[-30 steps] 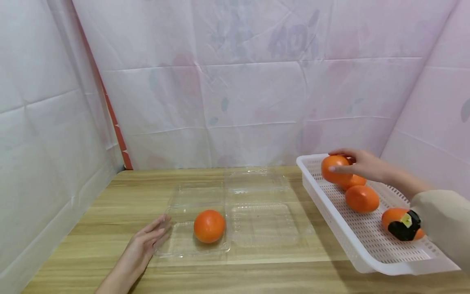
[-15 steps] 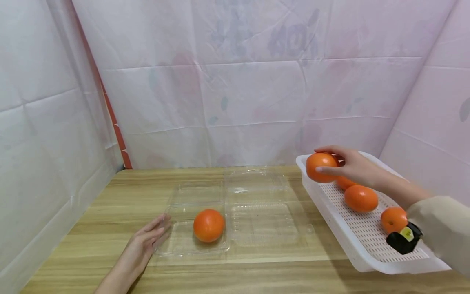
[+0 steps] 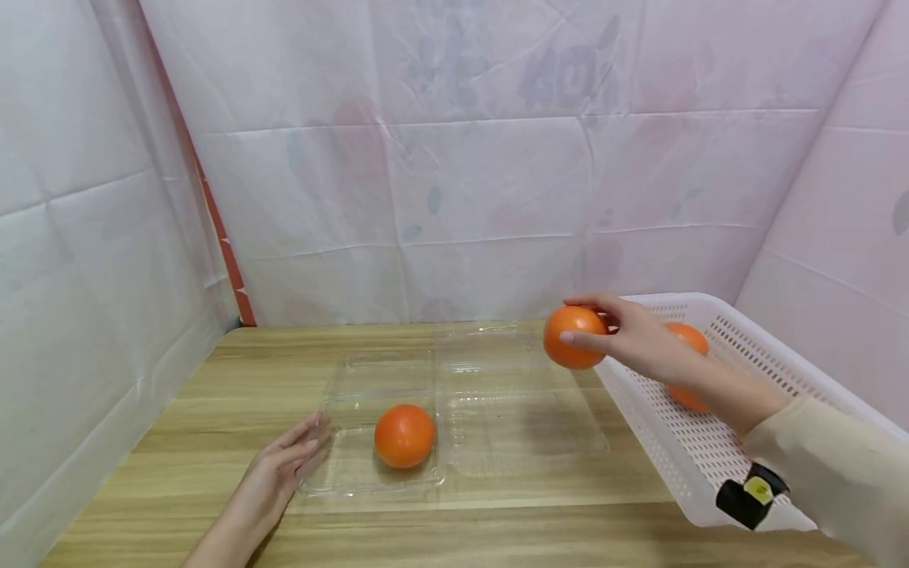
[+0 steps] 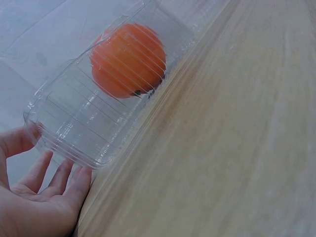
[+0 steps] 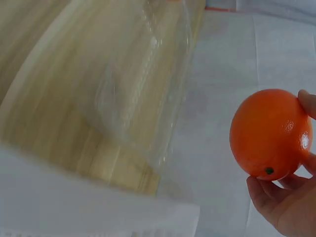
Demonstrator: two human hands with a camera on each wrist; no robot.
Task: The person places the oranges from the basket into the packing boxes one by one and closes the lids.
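My right hand (image 3: 639,339) grips an orange (image 3: 575,338) between thumb and fingers, in the air over the right clear plastic container (image 3: 514,430) beside the basket. In the right wrist view the held orange (image 5: 270,134) shows a small green stem spot. My left hand (image 3: 273,473) touches the left end of the left clear plastic container (image 3: 348,465) with extended fingers. Inside that container sits another orange (image 3: 404,436). Through the ribbed wall in the left wrist view, the same orange (image 4: 129,60) shows, with the left fingertips (image 4: 81,175) against the container's end.
A white perforated basket (image 3: 660,465) stands at the right with more oranges (image 3: 687,338), partly hidden by my right forearm. Both containers have raised lids (image 3: 387,375) toward the back of the wooden table (image 3: 284,371). Cloth walls (image 3: 490,189) enclose the table's back and sides.
My right hand has carried the orange out of the basket, leftward past its rim to above the right container. My left hand and the orange in the left container have stayed put.
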